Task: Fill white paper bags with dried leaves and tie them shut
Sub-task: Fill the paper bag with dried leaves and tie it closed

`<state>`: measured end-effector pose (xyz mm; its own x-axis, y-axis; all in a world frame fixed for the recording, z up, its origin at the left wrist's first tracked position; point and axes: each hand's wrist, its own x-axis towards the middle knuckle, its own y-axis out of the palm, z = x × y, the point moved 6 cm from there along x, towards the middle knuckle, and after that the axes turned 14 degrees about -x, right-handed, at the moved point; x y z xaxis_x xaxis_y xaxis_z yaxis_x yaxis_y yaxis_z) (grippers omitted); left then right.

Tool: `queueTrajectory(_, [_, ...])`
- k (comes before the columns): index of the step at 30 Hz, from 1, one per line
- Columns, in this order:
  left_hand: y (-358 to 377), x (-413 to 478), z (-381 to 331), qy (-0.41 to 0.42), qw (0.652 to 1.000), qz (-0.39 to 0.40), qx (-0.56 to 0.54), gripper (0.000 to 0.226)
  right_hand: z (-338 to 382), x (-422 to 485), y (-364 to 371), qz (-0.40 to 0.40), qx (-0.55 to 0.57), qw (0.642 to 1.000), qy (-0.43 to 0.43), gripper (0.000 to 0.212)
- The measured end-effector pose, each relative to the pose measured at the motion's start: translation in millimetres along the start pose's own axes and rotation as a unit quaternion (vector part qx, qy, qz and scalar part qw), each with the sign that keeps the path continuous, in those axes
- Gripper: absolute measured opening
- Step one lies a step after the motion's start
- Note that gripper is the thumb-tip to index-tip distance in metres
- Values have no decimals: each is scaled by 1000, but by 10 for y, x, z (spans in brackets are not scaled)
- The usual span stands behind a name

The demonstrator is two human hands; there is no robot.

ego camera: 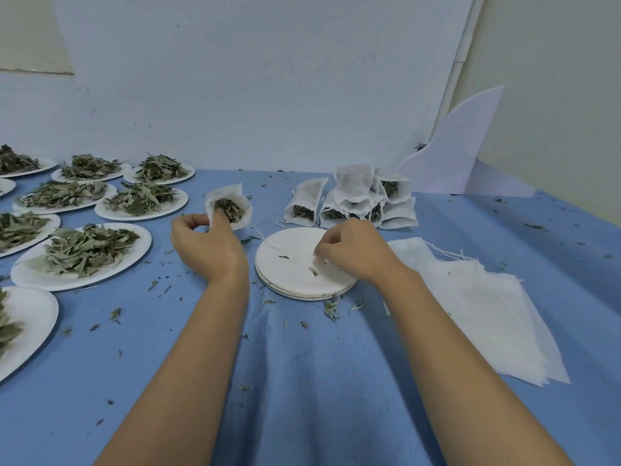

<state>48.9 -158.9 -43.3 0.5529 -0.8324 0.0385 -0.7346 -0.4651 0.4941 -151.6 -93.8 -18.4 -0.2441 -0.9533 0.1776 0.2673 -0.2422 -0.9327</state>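
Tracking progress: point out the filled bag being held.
The open-mouthed bag in the left hand, left of the plate stack; the other filled bags lie piled behind that stack, untouched.

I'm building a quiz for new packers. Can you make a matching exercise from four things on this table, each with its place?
Things:
1 open bag
2 filled bags
3 empty bags
4 plate stack

Places:
a) flat heap at the right
b) piled at the back
c) gripped by the left hand
d) beneath the right hand

Pairs: 1-c, 2-b, 3-a, 4-d
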Motion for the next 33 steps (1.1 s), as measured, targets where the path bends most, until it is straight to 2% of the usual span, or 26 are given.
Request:
queueTrajectory(5, [125,-143,79,-14,997,65,42,28,-38,-41,14,110,138,984,-25,23])
queueTrajectory(9, [205,-202,139,-38,992,110,58,26,-15,-59,64,143,138,979,-40,22])
queueTrajectory(17, [260,-272,139,-49,983,163,68,18,220,-56,68,70,-25,993,-91,22])
queueTrajectory(23, [279,-310,91,-27,982,177,61,19,310,-45,181,23,-88,993,-79,19])
queueTrajectory(24, [284,-323,84,-20,981,182,64,20,288,-33,173,9,-55,996,-63,17])
queueTrajectory(26, [303,-355,77,-3,978,194,72,20,202,-15,89,-30,92,995,4,14])
queueTrajectory(29, [353,-430,89,12,970,231,77,21,84,-3,-50,-109,301,944,81,16])
queueTrajectory(31, [420,-530,90,12,956,286,70,23,60,-4,-50,-131,367,915,107,21])
queueTrajectory(33, [488,-655,46,35,937,341,72,26,10,-15,-38,-160,385,897,144,20])
